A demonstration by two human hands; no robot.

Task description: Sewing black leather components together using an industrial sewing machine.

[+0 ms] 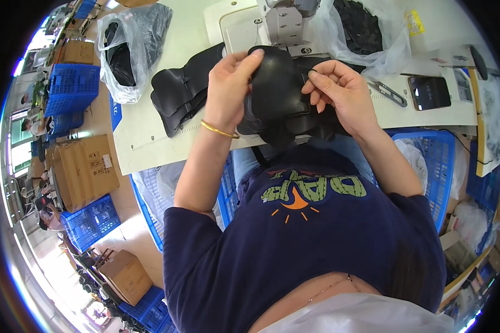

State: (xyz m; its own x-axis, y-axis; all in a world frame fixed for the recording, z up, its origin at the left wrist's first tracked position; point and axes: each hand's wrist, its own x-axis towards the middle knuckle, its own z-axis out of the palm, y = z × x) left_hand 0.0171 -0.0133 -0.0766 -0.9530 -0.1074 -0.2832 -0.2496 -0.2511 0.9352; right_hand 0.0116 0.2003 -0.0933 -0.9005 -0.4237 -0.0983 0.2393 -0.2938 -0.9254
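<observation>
A smooth black leather-like piece (279, 83) with a rounded top is held up over the table's near edge. My left hand (228, 89) grips its left side, thumb on the upper corner, fingers partly behind it. Just off its right edge, my right hand (341, 94) is closed in a pinch; a small dark thing shows at the fingertips, too small to name. More black pieces lie beneath, partly hidden by the held one. To the left, a stack of similar black pieces (183, 91) rests on the white table (141, 141). A sewing machine (286, 25) stands directly beyond.
Clear plastic bags with black pieces sit at the back left (141, 41) and back right (391, 53). Thread snips (389, 93) and a phone (429, 92) lie on the right. Blue crates (441, 166) flank my legs; boxes (83, 172) and crates stand left on the floor.
</observation>
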